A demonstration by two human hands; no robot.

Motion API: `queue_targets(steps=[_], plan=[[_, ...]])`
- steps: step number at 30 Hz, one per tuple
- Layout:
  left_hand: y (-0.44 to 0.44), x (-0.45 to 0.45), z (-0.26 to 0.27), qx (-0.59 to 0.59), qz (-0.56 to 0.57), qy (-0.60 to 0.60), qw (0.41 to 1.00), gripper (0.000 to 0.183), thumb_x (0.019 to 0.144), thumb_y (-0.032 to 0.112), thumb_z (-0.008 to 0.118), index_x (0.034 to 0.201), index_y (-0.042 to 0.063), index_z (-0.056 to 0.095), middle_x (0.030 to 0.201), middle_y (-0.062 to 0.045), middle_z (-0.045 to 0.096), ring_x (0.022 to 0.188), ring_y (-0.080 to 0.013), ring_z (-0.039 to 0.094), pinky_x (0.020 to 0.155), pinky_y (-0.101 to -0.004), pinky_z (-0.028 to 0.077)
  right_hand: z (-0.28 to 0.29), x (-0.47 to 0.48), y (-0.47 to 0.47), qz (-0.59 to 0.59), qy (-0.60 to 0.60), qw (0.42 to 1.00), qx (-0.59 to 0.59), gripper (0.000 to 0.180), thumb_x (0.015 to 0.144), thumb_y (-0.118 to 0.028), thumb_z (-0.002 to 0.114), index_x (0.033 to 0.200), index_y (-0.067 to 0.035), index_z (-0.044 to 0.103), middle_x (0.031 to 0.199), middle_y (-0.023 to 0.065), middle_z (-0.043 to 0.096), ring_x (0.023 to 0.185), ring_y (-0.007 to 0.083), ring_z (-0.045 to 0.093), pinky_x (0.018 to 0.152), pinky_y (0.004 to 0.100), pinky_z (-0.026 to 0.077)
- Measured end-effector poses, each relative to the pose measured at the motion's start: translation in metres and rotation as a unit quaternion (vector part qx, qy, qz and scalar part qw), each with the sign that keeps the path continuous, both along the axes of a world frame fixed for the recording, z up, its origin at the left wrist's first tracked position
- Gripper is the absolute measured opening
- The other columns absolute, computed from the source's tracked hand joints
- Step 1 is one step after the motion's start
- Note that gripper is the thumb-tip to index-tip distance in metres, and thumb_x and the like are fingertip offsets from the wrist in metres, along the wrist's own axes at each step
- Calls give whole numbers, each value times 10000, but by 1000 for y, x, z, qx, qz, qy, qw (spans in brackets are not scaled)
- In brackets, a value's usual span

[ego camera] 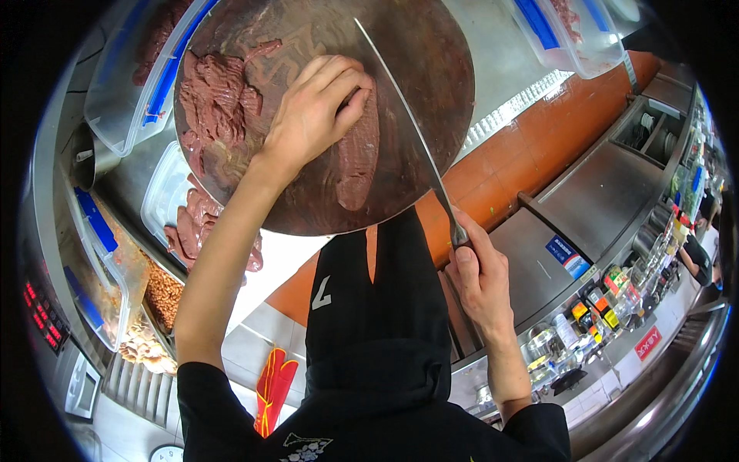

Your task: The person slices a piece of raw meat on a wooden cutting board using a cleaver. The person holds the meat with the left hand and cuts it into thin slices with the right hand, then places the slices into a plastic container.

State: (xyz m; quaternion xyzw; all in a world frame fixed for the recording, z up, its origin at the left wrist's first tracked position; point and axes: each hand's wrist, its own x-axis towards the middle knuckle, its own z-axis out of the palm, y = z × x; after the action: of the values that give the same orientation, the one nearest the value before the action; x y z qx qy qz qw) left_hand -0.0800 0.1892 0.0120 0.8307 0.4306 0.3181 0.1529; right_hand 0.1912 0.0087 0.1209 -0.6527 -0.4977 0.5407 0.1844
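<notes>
A long piece of raw dark-red meat (pixel 357 159) lies on a round wooden chopping block (pixel 430 52). My left hand (pixel 323 107) grips its far end with curled fingers and thumb, which hide that end. My right hand (pixel 482 274) is closed around the handle of a long-bladed knife (pixel 404 104). The blade slants across the block to the right of the meat, with a gap visible between them. At the block's left side sits a heap of cut raw meat (pixel 216 95), with a thin strip at its upper right.
A clear tub (pixel 130 110) with meat stands left of the block; another clear tub (pixel 589 55) is at upper right. More meat slices (pixel 196 213) fill a shallow container partly behind my left forearm. Peanuts (pixel 161 291) lie farther left. Steel counters (pixel 600 196) line the right.
</notes>
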Motion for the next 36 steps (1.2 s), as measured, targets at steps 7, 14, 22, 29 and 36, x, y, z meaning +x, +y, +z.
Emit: queue_targets(steps=[7, 14, 22, 29, 36], plan=[[-1, 0, 1, 3, 9, 10, 1000, 107, 908, 96, 745, 998, 64, 696, 1088, -72, 682, 1062, -295, 653, 926, -404, 551, 10, 1, 7, 47, -18, 998, 37, 436, 1037, -83, 539, 1468, -51, 596, 1323, 198, 706, 999, 310, 733, 954, 372, 545], [-3, -1, 0, 5, 12, 6, 1000, 109, 904, 100, 745, 992, 72, 688, 1070, -60, 676, 1058, -283, 654, 926, -401, 553, 5, 2, 10, 31, 7, 999, 15, 428, 1047, -95, 528, 1466, -38, 594, 1305, 212, 709, 1040, 295, 740, 963, 360, 539], [-5, -2, -2, 22, 22, 12, 999, 105, 888, 90, 744, 971, 78, 680, 1058, -55, 674, 1037, -275, 659, 900, -392, 563, 11, 2, 12, 23, -7, 999, -29, 431, 1045, -96, 526, 1466, -33, 596, 1042, 177, 733, 811, 229, 690, 834, 349, 537], [-8, -3, -1, 19, 24, 12, 999, 116, 869, 76, 752, 965, 77, 686, 1053, -56, 679, 1035, -278, 662, 907, -391, 567, 13, 2, 17, 48, -15, 998, -24, 441, 1038, -102, 536, 1470, -38, 594, 1090, 194, 735, 842, 271, 706, 873, 354, 544], [-11, -4, -2, 20, 28, 22, 999, 126, 868, 76, 753, 977, 74, 691, 1065, -57, 685, 1032, -278, 666, 914, -389, 569, 15, 3, 16, 54, -12, 997, -50, 419, 1059, -123, 529, 1467, -48, 586, 1230, 225, 726, 1015, 362, 743, 944, 392, 547]])
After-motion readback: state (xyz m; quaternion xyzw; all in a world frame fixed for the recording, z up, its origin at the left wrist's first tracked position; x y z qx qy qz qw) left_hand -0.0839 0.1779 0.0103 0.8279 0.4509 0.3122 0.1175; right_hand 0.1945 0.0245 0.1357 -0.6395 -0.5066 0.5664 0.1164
